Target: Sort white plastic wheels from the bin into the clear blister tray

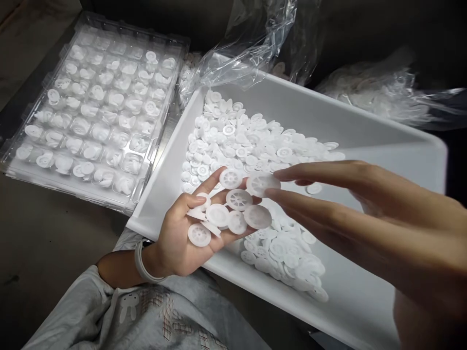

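Note:
My left hand [178,236] is palm up over the near left edge of a white bin, fingers partly curled. Several small round white plastic discs [218,215] lie spread across its palm and fingers, some showing spokes like little wheels. From the right comes my right hand [350,209], its thumb and a finger pinching the edge of one disc [260,184] just above the left fingers. Below both hands, the white bin [386,160] holds a loose heap of the same discs [251,138], partly hidden by my hands.
Left of the bin lies a clear plastic tray [140,181], its many compartments holding small groups of discs. A crumpled clear plastic bag [248,61] drapes over the bin's far edge. Another clear bag [383,92] with pale contents sits behind it at right.

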The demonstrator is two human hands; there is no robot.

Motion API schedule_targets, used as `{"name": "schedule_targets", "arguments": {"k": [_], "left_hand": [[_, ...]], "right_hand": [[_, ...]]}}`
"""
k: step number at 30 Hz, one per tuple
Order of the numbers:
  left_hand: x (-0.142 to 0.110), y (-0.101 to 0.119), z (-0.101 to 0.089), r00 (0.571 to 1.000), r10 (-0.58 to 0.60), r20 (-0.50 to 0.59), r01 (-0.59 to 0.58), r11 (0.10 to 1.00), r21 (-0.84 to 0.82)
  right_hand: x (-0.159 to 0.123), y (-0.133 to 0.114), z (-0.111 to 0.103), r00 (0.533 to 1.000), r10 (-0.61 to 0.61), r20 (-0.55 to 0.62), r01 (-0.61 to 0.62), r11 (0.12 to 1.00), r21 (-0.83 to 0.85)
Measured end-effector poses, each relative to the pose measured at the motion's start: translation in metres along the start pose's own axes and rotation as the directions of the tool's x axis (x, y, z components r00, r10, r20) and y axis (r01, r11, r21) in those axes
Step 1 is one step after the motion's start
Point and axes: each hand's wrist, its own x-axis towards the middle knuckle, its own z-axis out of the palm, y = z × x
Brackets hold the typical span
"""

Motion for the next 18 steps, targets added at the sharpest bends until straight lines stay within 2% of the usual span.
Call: {"name": "schedule_targets", "arguments": {"k": [3, 13, 18], "left_hand": [[-0.001, 0.000, 0.001, 0.999, -0.017, -0.027, 0.018, 0.999, 0.026], [0.000, -0.002, -0.001, 1.000, -0.008, -0.017, 0.009, 0.996, 0.092], [0.000, -0.002, -0.002, 1.000, -0.009, -0.008, 0.010, 0.993, 0.119]], "right_hand": [[-0.012, 0.002, -0.001, 0.987, -0.153, 0.050, 0.160, 0.968, -0.193], [-0.019, 0.003, 0.009, 0.981, -0.193, 0.000, 0.190, 0.965, -0.181], [-0.017, 0.006, 0.014, 0.986, -0.161, -0.032, 0.157, 0.981, -0.113]]}}
